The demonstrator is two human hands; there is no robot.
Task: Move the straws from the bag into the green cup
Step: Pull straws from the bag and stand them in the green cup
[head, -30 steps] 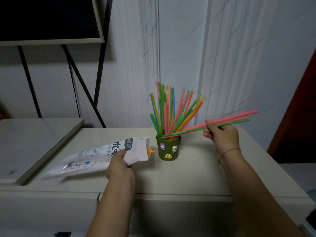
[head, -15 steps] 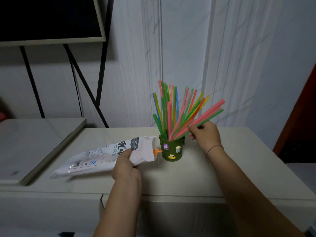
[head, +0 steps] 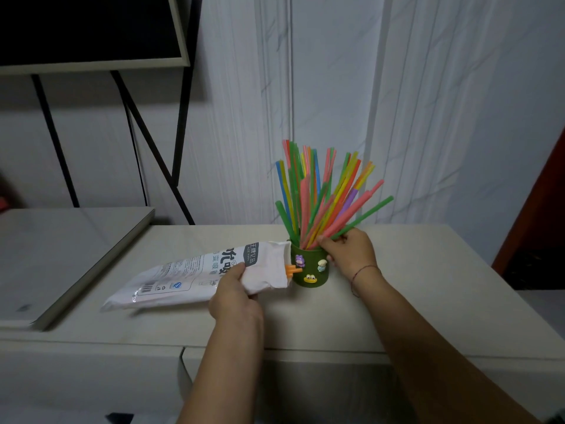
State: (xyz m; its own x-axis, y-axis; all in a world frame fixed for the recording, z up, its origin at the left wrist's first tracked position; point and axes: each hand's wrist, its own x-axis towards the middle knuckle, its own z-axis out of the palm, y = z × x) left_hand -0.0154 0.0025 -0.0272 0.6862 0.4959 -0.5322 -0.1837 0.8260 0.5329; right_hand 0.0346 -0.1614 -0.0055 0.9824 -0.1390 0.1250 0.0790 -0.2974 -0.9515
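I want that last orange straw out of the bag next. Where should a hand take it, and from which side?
Pinch the orange straw by its short exposed tip, coming from the right, in line with the bag. Only that end sticks out of the mouth, pointing at the cup, which crowds it. The left hand pins the bag.

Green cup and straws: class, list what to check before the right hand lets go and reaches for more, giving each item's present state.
1. Green cup upright on the table: ok.
2. Held straws have their lower ends inside the cup: ok.
3. Right hand grip on those straws released: not ok.
4. Left hand steadies the bag: ok.
5. Bag mouth faces the cup, orange straw tip showing: ok.
6. Number of straws left in the bag: cannot tell.
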